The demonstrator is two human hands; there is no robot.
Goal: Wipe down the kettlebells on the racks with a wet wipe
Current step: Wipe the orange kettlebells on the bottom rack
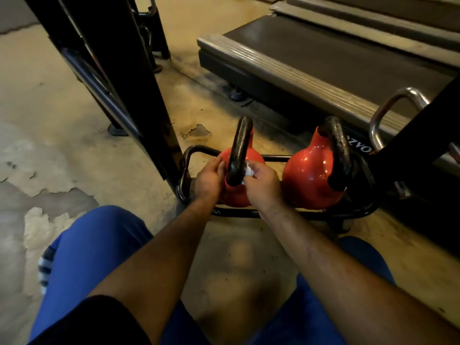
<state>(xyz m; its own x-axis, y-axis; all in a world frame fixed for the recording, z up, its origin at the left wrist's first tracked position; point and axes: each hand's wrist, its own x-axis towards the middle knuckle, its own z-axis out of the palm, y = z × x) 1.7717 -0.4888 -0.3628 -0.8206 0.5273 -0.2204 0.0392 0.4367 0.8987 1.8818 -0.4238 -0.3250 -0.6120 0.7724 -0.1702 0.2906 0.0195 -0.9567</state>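
Kettlebell point(236, 195) body mostly hidden; wipe point(249, 171) prob. in R hand point(261, 185)

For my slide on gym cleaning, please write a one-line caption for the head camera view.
Right hand rubs a white wipe on the left red kettlebell while the left hand steadies it.

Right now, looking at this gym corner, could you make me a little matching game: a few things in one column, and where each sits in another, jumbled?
Things:
1. wet wipe
2. left kettlebell
3. right kettlebell
4. treadmill

Places:
A. standing untouched on the low rack
B. on the floor behind the rack
C. pinched in the right hand against a black handle
D. between both hands, left hand steadying it

Pairs: 1-C, 2-D, 3-A, 4-B
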